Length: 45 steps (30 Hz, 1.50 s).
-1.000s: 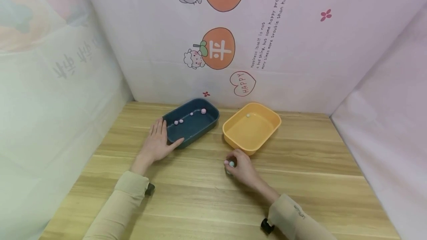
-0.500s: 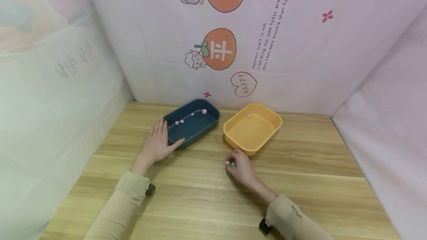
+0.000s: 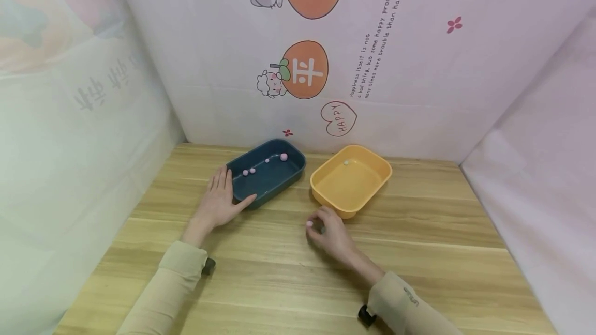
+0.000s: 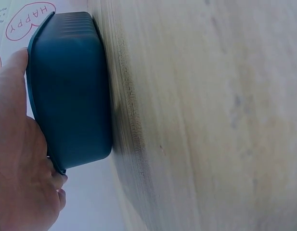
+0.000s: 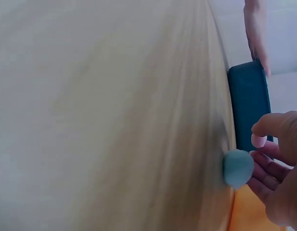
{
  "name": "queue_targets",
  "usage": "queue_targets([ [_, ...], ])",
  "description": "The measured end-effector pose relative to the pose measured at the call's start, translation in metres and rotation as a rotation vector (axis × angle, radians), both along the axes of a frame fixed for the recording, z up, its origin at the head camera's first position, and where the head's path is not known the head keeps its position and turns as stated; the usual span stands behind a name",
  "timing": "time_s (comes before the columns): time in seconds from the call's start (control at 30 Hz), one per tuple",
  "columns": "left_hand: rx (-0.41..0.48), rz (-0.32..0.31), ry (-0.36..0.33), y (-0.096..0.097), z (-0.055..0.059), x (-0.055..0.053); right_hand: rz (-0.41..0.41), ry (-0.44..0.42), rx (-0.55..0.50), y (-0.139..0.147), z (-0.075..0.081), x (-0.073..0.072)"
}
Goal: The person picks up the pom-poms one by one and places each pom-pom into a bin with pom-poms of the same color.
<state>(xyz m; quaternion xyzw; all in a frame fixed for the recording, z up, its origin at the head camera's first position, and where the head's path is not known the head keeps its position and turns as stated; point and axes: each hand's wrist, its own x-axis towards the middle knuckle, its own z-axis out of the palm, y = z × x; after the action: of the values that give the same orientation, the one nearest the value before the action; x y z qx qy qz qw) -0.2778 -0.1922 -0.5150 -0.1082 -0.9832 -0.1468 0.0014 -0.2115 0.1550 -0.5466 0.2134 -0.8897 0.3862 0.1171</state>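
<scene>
The left hand (image 3: 219, 201) lies flat on the desk (image 3: 288, 283), fingers straight, its thumb against the near corner of the blue tray (image 3: 266, 171). Four small pink balls (image 3: 283, 156) sit along the tray's floor. The right hand (image 3: 328, 234) hovers low over the desk just in front of the yellow tray (image 3: 351, 179), its curled fingers pinching a tiny pink ball (image 3: 309, 224). A teal ball (image 5: 238, 168) rests on the desk, touching those fingers. One pale ball (image 3: 346, 162) lies at the yellow tray's far end.
</scene>
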Motion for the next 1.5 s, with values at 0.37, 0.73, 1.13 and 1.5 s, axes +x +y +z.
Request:
queue_targets([
  [0.37,0.004,0.005,-0.003,0.001,0.0,0.0,0.056,0.113,-0.038,-0.015,0.017,-0.025],
  [0.73,0.011,0.002,-0.01,0.001,0.003,-0.001,0.001,0.05,0.073,-0.046,0.055,-0.034],
  [1.13,0.005,0.012,-0.004,0.0,0.003,-0.001,0.027,0.048,0.1,-0.073,0.062,-0.06],
  [1.5,-0.001,-0.001,0.0,-0.001,0.001,-0.004,0.029,0.031,0.128,-0.086,0.06,-0.081],
])
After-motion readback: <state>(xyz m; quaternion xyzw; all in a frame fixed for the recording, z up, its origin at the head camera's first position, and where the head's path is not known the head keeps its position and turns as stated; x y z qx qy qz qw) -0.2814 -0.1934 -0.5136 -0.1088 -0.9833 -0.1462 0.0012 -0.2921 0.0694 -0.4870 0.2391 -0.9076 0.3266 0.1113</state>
